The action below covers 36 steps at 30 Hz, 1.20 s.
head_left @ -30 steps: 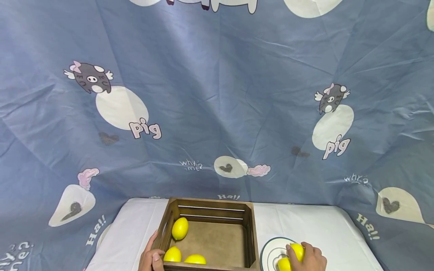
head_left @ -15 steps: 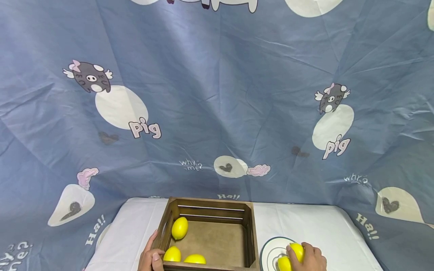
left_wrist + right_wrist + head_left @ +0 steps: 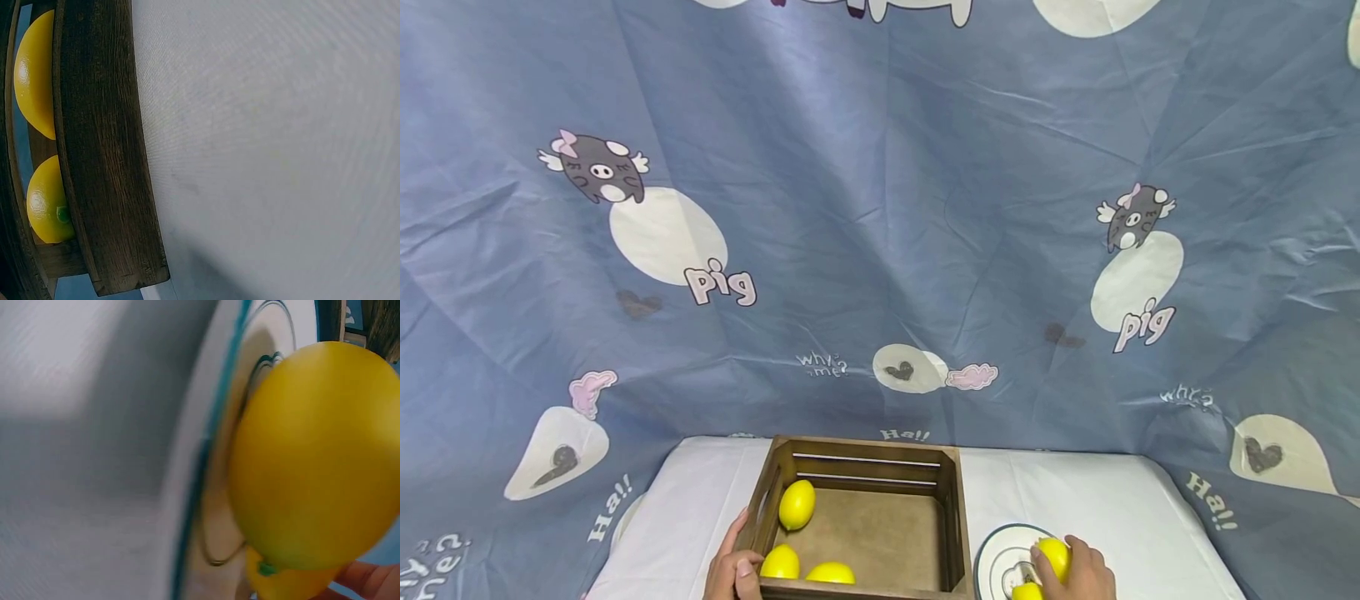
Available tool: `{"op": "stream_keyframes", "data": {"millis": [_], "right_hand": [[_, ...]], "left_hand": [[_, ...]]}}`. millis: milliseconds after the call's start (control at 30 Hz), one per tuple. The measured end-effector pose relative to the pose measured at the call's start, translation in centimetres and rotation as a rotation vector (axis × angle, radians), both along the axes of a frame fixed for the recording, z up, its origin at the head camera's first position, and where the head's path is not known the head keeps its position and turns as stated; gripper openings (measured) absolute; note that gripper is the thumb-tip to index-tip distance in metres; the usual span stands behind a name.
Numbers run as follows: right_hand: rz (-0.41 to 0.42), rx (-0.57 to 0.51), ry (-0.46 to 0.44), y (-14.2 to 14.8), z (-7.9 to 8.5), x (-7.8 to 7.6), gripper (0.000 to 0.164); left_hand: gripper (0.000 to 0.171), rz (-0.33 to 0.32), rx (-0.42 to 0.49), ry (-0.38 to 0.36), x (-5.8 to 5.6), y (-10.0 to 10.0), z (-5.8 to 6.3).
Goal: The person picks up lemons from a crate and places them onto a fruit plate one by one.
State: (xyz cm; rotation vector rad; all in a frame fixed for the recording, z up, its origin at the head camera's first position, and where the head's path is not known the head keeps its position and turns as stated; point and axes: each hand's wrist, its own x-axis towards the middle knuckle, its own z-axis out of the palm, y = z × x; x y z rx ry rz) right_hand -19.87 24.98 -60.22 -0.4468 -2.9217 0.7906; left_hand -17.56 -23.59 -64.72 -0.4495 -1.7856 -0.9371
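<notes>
A brown slatted wooden crate (image 3: pixel 958 517) stands on the white tabletop, with three lemons inside: one lemon (image 3: pixel 797 504) toward the back left, another lemon (image 3: pixel 781 562) in the front left corner, a third lemon (image 3: pixel 831 572) along the front wall. My left hand (image 3: pixel 732 567) grips the crate's front left corner; the left wrist view has no hand in it. Right of the crate, my right hand (image 3: pixel 1086 573) holds a lemon (image 3: pixel 1055 557) over a white plate (image 3: pixel 992 558) with a dark green rim. Another lemon (image 3: pixel 1027 592) shows beside it, partly cut off by the frame.
White cloth (image 3: pixel 1075 492) covers the table around the crate and plate. Behind it hangs a blue curtain (image 3: pixel 925 292) printed with pigs and lettering. The crate's walls rise around its lemons.
My right hand and its lemon have shifted slightly left. The other lemon at the plate sits a little lower in view. My left hand and the crate stay put.
</notes>
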Motion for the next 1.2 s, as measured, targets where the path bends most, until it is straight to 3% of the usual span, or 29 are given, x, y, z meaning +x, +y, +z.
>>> {"op": "stream_keyframes", "data": {"millis": [33, 100, 233, 433, 767, 867, 1067, 1200], "right_hand": [[0.001, 0.003, 0.012, -0.1, 0.2, 0.1, 0.073], [0.004, 0.006, 0.041, -0.3, 0.8, 0.3, 0.072], [0.005, 0.005, 0.084, -1.0, 2.3, 0.5, 0.071], [0.026, -0.028, 0.08, -1.5, 3.7, 0.6, 0.069], [0.112, -0.077, 0.069, -3.9, 6.8, 1.2, 0.072], [0.172, -0.073, 0.115, -4.8, 8.1, 1.6, 0.071], [0.308, -0.06, 0.299, -7.1, 10.3, 2.0, 0.056], [0.363, -0.045, 0.351, -8.3, 11.0, 1.9, 0.052]], "left_hand": [[0.041, 0.022, -0.004, -0.006, 0.3, 0.4, 0.9], [0.043, 0.065, 0.005, -0.004, 0.6, 1.1, 1.6], [0.04, 0.136, 0.008, 0.085, 0.8, 2.3, 2.7], [0.042, 0.132, 0.002, 0.154, 0.5, 2.3, 2.8], [0.042, 0.123, -0.017, 0.119, 0.4, 1.9, 2.6], [0.04, 0.115, -0.022, 0.125, 0.4, 1.7, 2.4], [0.04, 0.056, -0.013, 0.016, 0.6, 0.8, 1.7], [0.038, 0.075, -0.003, 0.075, 0.5, 1.4, 2.0]]}}
